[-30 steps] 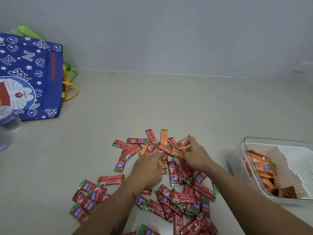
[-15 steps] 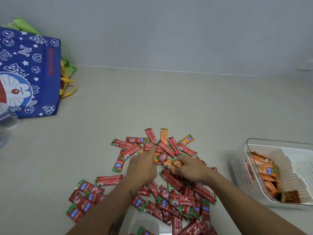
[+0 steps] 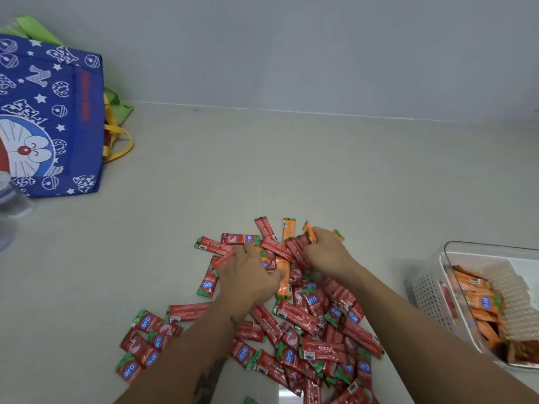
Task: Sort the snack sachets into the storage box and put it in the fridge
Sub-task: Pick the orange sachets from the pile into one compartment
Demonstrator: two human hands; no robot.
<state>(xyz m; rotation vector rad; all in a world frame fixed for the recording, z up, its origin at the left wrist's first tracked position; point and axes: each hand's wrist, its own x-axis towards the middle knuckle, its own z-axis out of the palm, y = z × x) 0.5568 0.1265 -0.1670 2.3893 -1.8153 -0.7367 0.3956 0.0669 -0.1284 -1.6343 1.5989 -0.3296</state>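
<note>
A heap of red snack sachets (image 3: 315,325) lies spread on the pale counter, with a few orange sachets mixed in at its far end. One orange sachet (image 3: 288,227) lies free at the far edge; another (image 3: 283,277) shows between my hands. My left hand (image 3: 248,275) lies palm down on the pile, fingers apart, tips on red sachets. My right hand (image 3: 328,253) is curled at the pile's far edge around orange sachets (image 3: 309,233). The clear storage box (image 3: 446,252) with a white perforated insert stands to the right and holds orange sachets (image 3: 478,301).
A blue cartoon-print tote bag (image 3: 49,121) with yellow handles stands at the back left against the wall. A clear plastic bottle (image 3: 10,208) sits blurred at the left edge. Bare counter (image 3: 291,158) stretches between the pile and the wall.
My right hand has moved from the pile's middle to its far edge and closed around orange sachets. My left hand has stayed over the pile's left part, its fingers spread wider.
</note>
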